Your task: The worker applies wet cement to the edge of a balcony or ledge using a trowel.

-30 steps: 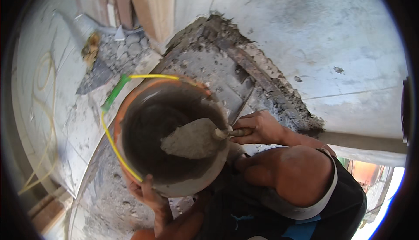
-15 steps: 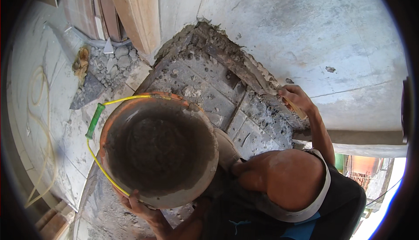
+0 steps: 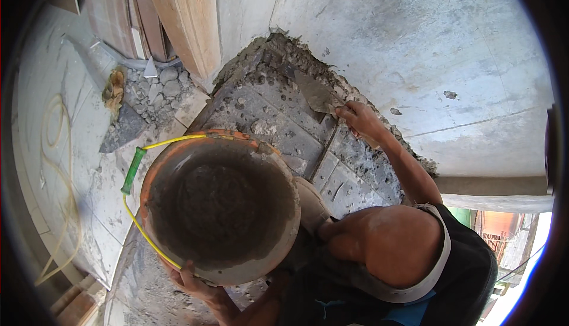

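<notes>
Grey, scuffed wall (image 3: 462, 42) fills the far right of the scene, and along its foot a rough band of mortar (image 3: 284, 47) edges the dirty floor tiles (image 3: 347, 187). Rubble (image 3: 160, 89) lies in a heap at far left, beside the wooden boards (image 3: 186, 18).

What has just changed is your right hand (image 3: 358, 121). A second ago it held the pointing trowel over the bucket with mortar on the blade; half a second ago it was farther right, close against the wall. Now it is farther left along the wall's foot, and the trowel (image 3: 314, 94) lies with its blade beside the rough band, tip toward the far corner. Your right fingers are closed around the trowel's handle, which they mostly hide. Whether mortar remains on the blade, you can't tell from this view.

Your left hand (image 3: 192, 284) stays at the near rim of the bucket (image 3: 284, 240), by the end of its yellow wire handle (image 3: 142, 226). Fingertips touch the rim, but how firmly they grip underneath is hidden. Wet mortar (image 3: 219, 207) sits inside. As I judge it, the work is now at the wall's foot, with your supply close by.
</notes>
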`<state>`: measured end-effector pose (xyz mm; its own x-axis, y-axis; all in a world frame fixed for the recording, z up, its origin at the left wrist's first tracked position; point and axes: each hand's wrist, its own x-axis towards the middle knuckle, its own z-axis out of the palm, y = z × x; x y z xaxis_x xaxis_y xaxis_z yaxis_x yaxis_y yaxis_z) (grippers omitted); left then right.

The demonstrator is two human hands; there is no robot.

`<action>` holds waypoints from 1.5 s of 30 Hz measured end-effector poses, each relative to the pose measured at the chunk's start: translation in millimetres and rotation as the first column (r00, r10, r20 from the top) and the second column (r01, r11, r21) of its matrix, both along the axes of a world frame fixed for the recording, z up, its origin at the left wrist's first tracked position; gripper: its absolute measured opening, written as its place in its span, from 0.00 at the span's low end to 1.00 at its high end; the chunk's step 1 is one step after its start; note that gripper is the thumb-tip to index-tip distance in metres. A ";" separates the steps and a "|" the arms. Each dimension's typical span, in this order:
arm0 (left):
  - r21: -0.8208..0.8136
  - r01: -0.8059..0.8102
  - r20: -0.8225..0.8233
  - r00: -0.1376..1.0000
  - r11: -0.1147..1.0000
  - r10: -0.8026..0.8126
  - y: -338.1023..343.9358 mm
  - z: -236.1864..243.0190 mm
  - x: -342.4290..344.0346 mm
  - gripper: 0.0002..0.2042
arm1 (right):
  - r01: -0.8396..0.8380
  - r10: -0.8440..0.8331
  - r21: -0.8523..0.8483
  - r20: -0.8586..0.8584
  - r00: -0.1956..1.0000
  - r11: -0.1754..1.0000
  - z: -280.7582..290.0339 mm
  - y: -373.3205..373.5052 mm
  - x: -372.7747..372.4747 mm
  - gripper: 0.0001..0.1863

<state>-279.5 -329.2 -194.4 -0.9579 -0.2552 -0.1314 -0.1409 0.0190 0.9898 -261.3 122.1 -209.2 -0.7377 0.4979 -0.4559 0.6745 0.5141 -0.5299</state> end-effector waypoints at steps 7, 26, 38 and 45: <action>0.040 -0.023 -0.009 1.000 0.999 0.023 -5.6 -3.6 -1.0 0.28 | 0.038 -0.038 -0.041 -0.010 0.999 0.998 2.9 3.9 -7.3 0.22; 0.146 -0.007 0.031 1.000 0.989 0.003 3.3 7.0 -3.5 0.30 | -0.097 0.178 0.520 -0.107 0.978 0.849 23.0 -66.2 21.9 0.17; 0.322 0.073 0.047 0.995 0.944 -0.093 27.8 33.6 -7.6 0.36 | -0.537 0.821 0.733 -0.052 0.568 0.418 126.8 -117.2 -8.3 0.15; -0.118 0.395 -0.274 0.869 0.911 -0.412 56.4 40.5 -18.5 0.36 | -0.656 0.866 0.747 0.396 0.306 -0.110 61.4 -181.7 -26.8 0.13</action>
